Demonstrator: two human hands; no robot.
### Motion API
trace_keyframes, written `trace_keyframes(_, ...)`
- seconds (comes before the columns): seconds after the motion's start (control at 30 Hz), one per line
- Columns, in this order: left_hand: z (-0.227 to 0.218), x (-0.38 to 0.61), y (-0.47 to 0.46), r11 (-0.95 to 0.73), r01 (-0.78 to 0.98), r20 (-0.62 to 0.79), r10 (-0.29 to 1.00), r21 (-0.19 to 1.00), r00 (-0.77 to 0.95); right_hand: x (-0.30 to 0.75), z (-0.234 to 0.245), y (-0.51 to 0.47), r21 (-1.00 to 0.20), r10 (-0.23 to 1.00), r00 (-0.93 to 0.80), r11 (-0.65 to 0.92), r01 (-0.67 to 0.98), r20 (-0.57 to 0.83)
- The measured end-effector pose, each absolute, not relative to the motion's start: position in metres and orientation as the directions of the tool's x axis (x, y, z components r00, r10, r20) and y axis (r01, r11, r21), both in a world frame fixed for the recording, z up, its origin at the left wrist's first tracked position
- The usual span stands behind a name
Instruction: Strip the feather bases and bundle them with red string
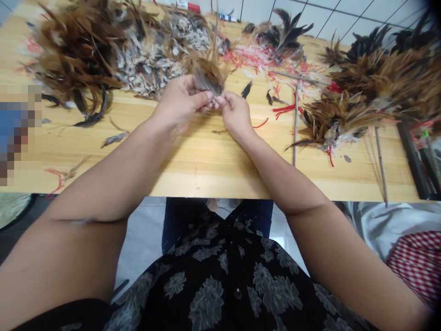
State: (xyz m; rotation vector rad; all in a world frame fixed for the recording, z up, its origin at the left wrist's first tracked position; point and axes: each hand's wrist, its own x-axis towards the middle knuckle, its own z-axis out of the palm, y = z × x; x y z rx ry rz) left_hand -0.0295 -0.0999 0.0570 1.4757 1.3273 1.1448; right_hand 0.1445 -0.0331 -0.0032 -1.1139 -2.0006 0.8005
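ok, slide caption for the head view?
Left hand and right hand pinch brown feathers above a wooden table strewn with red strands.

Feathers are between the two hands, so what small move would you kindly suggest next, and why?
I would perhaps even up the feathers at their base, since the left hand and right hand meet there while the tops spread above.

Open tabletop (206,165) nr front edge, feather pile (79,55) blocking back L, stick (295,133) on R

Red-checked cloth (418,259) beside white fabric (382,223); marker (228,18) near white tiles (322,18).
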Motion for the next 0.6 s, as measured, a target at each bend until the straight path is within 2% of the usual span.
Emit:
trace_keyframes(0.13, 0.08, -0.023, -0.111, -0.028, 0.4, 0.006, 0.998, 0.916, 0.055, 0.145, 0.006, -0.04, -0.763, 0.897, -0.364, 0.414, 0.496, 0.25)
trace_keyframes(0.23, 0.086, -0.02, -0.116, -0.018, 0.458, -0.004, 0.999, 0.889, 0.048, 0.145, 0.008, -0.042, -0.781, 0.891, -0.381, 0.416, 0.467, 0.247)
trace_keyframes(0.37, 0.077, -0.021, -0.113, -0.04, 0.385, 0.042, 0.999, 0.922, 0.005, 0.144, 0.008, -0.042, -0.827, 0.879, -0.419, 0.402, 0.392, 0.229)
trace_keyframes(0.6, 0.066, -0.031, -0.105, -0.094, 0.339, 0.106, 0.994, 0.936, -0.017, 0.14, 0.0, -0.04, -0.833, 0.877, -0.403, 0.417, 0.365, 0.262)
